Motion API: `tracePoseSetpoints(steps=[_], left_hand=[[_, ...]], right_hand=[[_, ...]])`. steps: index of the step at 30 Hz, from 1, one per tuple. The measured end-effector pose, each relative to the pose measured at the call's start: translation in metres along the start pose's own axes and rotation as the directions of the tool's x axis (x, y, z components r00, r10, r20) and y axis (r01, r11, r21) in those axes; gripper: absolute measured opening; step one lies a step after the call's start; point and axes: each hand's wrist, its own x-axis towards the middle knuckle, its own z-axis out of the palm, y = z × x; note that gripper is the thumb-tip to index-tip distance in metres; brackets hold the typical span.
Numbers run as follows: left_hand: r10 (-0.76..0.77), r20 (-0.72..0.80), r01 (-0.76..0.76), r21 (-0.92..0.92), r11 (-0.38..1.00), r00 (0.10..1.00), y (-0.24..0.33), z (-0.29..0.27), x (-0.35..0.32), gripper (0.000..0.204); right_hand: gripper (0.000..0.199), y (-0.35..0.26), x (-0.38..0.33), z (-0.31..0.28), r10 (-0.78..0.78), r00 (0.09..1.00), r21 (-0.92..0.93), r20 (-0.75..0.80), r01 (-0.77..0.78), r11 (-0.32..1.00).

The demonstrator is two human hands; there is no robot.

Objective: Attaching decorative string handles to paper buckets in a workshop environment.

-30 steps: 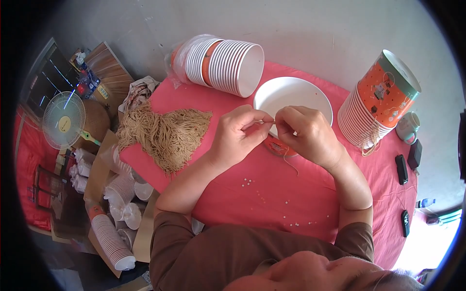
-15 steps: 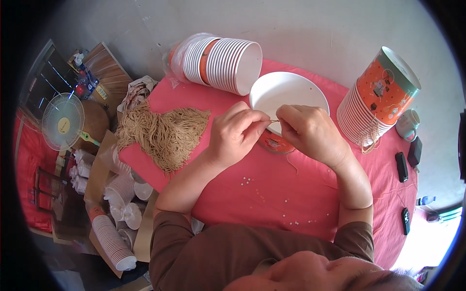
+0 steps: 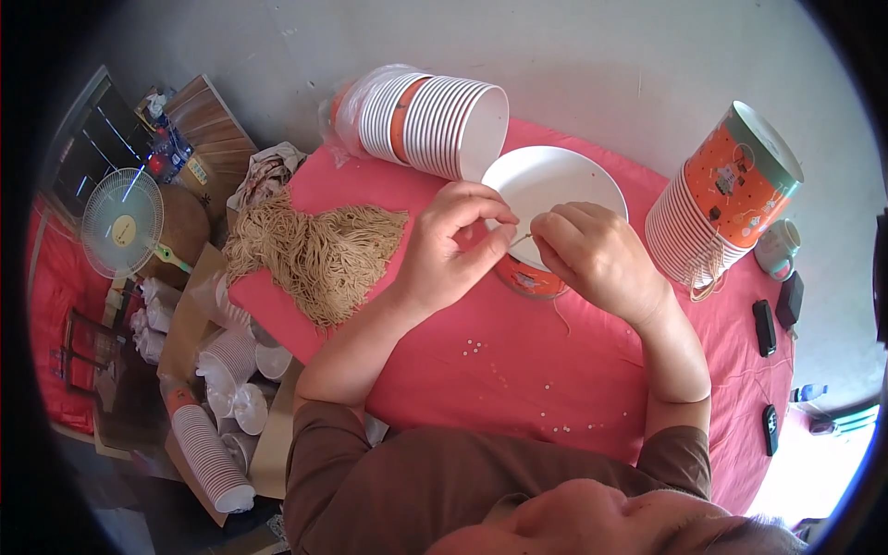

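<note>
My right hand (image 3: pixel 599 257) is closed on a thin tan cord (image 3: pixel 565 322). A short end sticks out toward my left hand, and a longer tail hangs below the fingers. My left hand (image 3: pixel 455 248) has thumb and forefinger pinched close beside that short end; whatever is between them is too small to make out. Both hands are held over the near rim of a wide paper tub (image 3: pixel 555 174), white inside and orange outside. A thick bundle of tan cords (image 3: pixel 324 254) lies on the table left of my left hand.
Nested white tubs (image 3: pixel 435 120), partly in plastic, lie on their side at the back. Another stack (image 3: pixel 726 194) stands right, cords draped on it. Small white beads (image 3: pixel 555 428) dot the pink tablecloth (image 3: pixel 435 370). A mug (image 3: pixel 779 248) stands far right; a carton (image 3: pixel 273 444) of tubs is left.
My fingertips have drawn slightly apart, and the short cord end now shows in the gap beside my right hand. The whole view has shifted slightly.
</note>
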Motion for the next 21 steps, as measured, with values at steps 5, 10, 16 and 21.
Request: tracePoseSetpoints(steps=[5,10,16,21], left_hand=[[0.062,0.068,-0.065,0.052,0.997,0.996,0.002,0.003,-0.002,0.012],[0.065,0.087,-0.067,0.015,0.998,0.994,-0.001,0.003,-0.001,0.011],[0.004,0.056,0.001,-0.089,0.996,0.998,-0.006,0.001,-0.001,0.008],[0.014,0.084,-0.007,-0.079,0.997,0.996,-0.003,-0.002,0.0,0.008]], right_hand=[[0.019,-0.008,0.001,-0.005,-0.02,1.0,0.006,-0.001,0.02,1.0],[0.023,-0.003,0.002,-0.002,-0.072,0.995,-0.003,-0.071,0.072,0.997],[0.017,0.001,0.001,-0.006,0.031,0.999,0.051,0.008,-0.032,0.998],[0.014,-0.001,0.003,-0.01,0.044,0.994,0.094,-0.098,-0.034,0.995]])
